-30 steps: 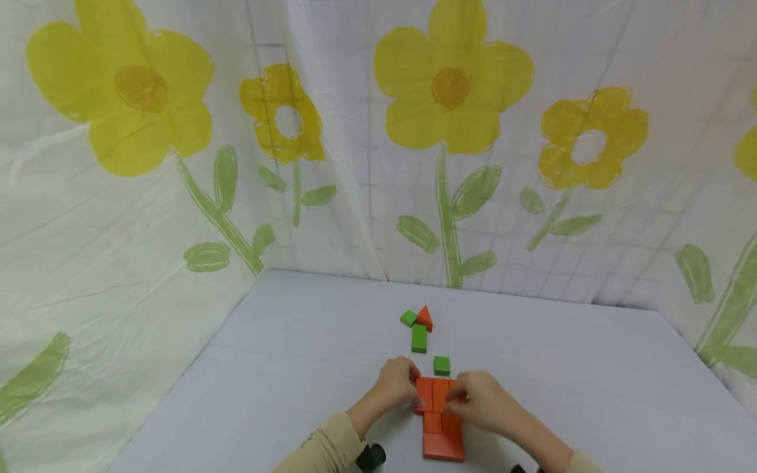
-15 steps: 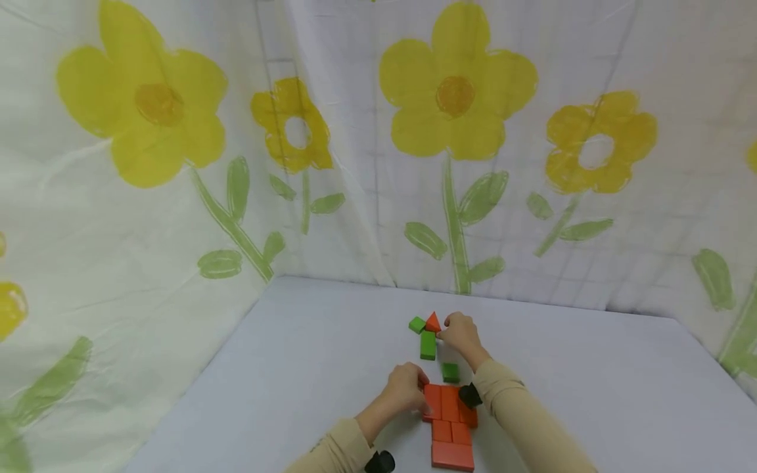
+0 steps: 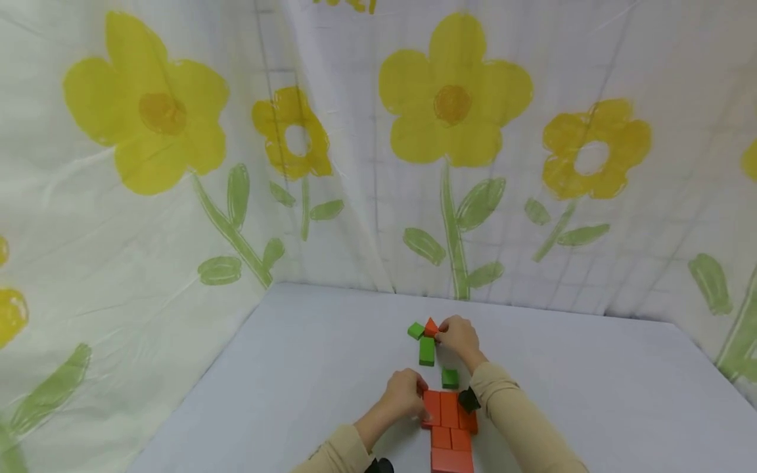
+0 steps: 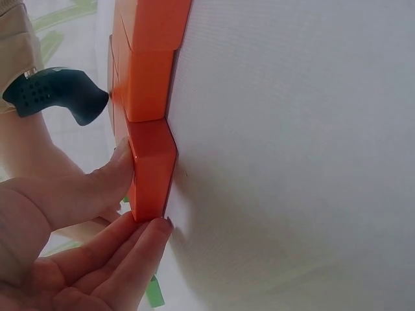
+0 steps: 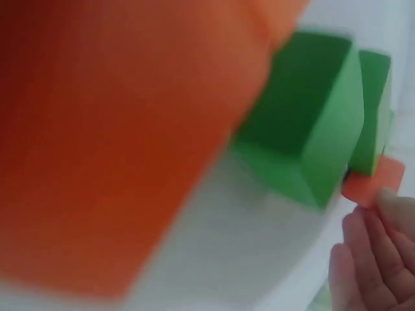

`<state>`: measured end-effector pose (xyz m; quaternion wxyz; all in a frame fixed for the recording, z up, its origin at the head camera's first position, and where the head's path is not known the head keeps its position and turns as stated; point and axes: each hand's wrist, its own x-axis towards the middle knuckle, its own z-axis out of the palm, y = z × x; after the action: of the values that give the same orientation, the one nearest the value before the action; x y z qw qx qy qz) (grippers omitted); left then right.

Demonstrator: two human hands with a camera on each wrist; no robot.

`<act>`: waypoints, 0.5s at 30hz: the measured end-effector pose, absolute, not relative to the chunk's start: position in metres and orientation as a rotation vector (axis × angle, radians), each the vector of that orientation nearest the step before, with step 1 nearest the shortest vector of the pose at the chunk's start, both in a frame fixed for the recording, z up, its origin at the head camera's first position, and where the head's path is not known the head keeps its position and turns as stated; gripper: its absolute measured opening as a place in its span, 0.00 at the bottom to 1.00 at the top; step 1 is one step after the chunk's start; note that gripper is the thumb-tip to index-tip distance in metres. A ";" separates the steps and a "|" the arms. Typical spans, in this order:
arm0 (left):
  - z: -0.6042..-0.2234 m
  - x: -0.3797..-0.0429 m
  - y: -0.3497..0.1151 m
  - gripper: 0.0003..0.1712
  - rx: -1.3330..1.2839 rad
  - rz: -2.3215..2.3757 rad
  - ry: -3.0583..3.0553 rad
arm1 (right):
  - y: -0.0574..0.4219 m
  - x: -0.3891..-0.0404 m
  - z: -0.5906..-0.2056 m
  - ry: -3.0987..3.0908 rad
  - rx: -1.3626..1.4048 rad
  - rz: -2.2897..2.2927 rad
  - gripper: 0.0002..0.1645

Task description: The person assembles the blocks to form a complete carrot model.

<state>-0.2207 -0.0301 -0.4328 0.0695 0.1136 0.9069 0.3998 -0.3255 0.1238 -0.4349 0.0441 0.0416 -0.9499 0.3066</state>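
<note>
My left hand (image 3: 403,393) pinches the left block (image 3: 432,412) of a flat group of red-orange wooden blocks. In the left wrist view, its thumb lies on that block's (image 4: 153,175) top face and the fingertips touch its end. Farther out on the table, my right hand (image 3: 460,337) holds the right side of a red triangular block (image 3: 431,327). The right wrist view shows the thumb on this red block (image 5: 375,181) and the other fingers close below. A small green block (image 3: 416,330) and a green rectangular block (image 3: 426,351) lie against or very near the triangle.
A green cube (image 3: 450,378) lies between the green rectangle and the red-orange group. Several more red-orange blocks, including a wide one (image 3: 452,460), continue toward me. A wrist camera (image 3: 470,400) hides part of the group. A flowered curtain (image 3: 355,230) hangs behind the white table (image 3: 284,368).
My right hand has left the red-orange group and reached forward to the red triangular block, which it now holds. My left hand has stayed on its block. The head view has shifted slightly.
</note>
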 end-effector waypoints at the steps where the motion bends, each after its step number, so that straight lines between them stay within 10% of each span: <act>1: -0.434 -0.220 -0.030 0.22 0.352 1.205 2.732 | 0.127 -0.325 -0.435 -2.898 0.141 0.942 0.07; 15: -0.433 -0.224 -0.031 0.22 0.352 1.228 2.672 | 0.185 -0.289 -0.395 -2.819 0.425 1.589 0.17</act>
<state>-0.2239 -0.0313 -0.4330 0.0900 0.1184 0.8985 0.4130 -0.2885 0.1847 -0.3954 -0.0608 0.1300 -0.8621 0.4860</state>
